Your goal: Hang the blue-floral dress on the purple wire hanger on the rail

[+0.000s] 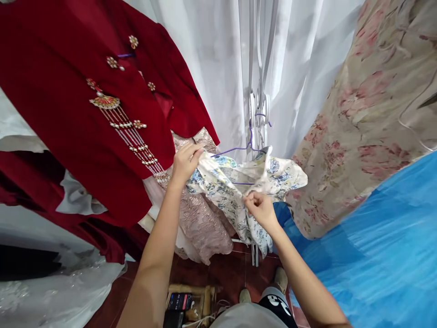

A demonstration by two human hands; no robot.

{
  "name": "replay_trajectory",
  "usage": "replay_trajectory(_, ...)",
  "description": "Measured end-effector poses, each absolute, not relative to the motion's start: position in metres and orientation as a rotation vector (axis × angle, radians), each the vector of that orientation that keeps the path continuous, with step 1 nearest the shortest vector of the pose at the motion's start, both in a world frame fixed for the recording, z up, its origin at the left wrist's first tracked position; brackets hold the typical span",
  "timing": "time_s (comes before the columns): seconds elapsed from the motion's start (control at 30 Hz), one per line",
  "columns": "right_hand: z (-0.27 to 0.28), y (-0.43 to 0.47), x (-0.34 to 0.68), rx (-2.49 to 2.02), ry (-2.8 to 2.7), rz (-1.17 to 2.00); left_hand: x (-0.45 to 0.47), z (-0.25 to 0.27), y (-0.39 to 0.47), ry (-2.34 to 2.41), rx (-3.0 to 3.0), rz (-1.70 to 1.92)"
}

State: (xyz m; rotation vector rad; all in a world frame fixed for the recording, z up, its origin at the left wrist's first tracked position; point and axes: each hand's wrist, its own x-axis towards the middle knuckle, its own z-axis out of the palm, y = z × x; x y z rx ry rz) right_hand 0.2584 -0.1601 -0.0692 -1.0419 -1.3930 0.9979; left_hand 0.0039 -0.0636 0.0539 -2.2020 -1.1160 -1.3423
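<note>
A white dress with a blue floral print point(221, 196) hangs on a purple wire hanger point(251, 136) in front of me. The hanger's hook is caught on a white hanger on the rack. My left hand point(186, 159) is closed on the dress at its left shoulder, thumb and fingers pinching the edge. Lower down, my right hand point(260, 207) pinches the front edge of the dress below the neckline. The fabric between my right fingertips is too small to make out in detail.
To the left hangs a red jacket point(68, 114) with beaded ornaments, beside a pink textured garment point(205, 223). A floral cloth point(341, 150) and blue tulle point(382, 246) fill the right. White curtains point(211, 59) hang behind. Below, a phone point(180, 301) lies on a wooden stool point(206, 298).
</note>
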Motion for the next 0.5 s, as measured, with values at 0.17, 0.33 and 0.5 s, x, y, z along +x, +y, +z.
replay_trajectory(0.17,-0.107,-0.178,0.258,-1.041,-1.448,1.162,-0.04,-0.031,-0.076,-1.432,-2.096,-1.522)
replay_trajectory(0.33,-0.125,-0.17,0.273,-1.183,-1.504,1.051,0.013,-0.123,-0.126,-1.757,-1.873,-1.869)
replay_trajectory(0.5,-0.124,-0.173,0.282,-1.293,-1.498,0.956,0.089,-0.14,-0.169,-1.607,-2.363,-1.829)
